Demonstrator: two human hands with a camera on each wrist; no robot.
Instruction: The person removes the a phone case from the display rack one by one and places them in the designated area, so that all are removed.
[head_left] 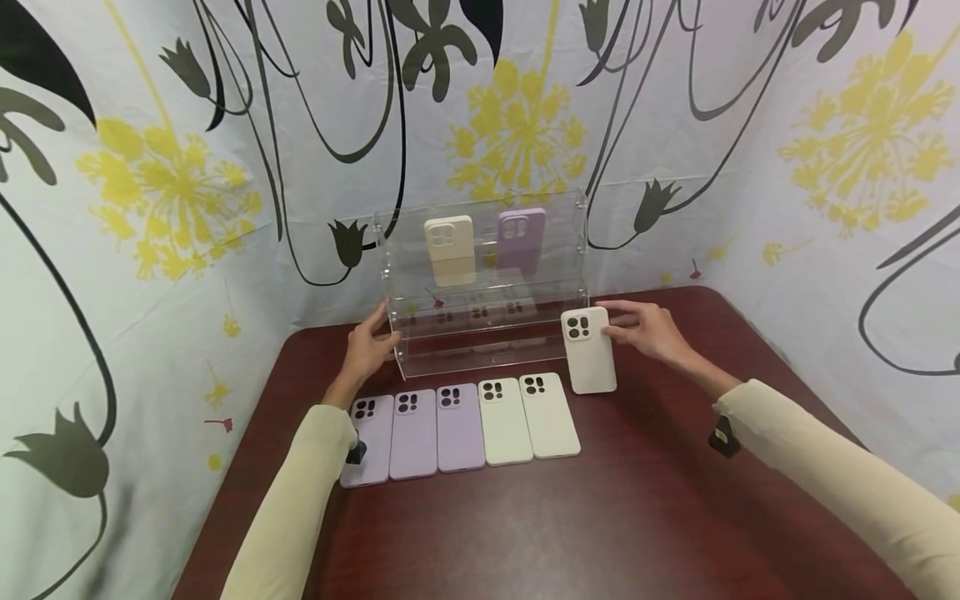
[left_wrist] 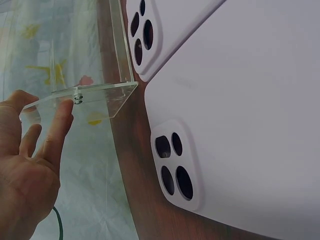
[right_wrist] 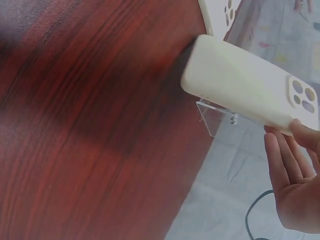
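My right hand (head_left: 641,327) pinches a cream phone case (head_left: 589,354) by its right edge near the camera cutouts. In the right wrist view the thumb (right_wrist: 305,135) lies at the case's edge, with the other fingers below it. This case stands tilted upright by the right end of a clear acrylic display stand (head_left: 450,362). My left hand (head_left: 366,348) holds the stand's left side panel (left_wrist: 107,95) between thumb and fingers. In front of the stand lies a row of phone cases, purple ones (head_left: 414,433) at left and two cream ones (head_left: 551,415) at right.
On the stand's upper tier lean a cream case (head_left: 450,250) and a purple case (head_left: 521,242). The dark red wooden table (head_left: 510,533) backs onto a flower-print cloth (head_left: 315,167) that also rises on both sides. A small black device (head_left: 723,437) sits at the right wrist.
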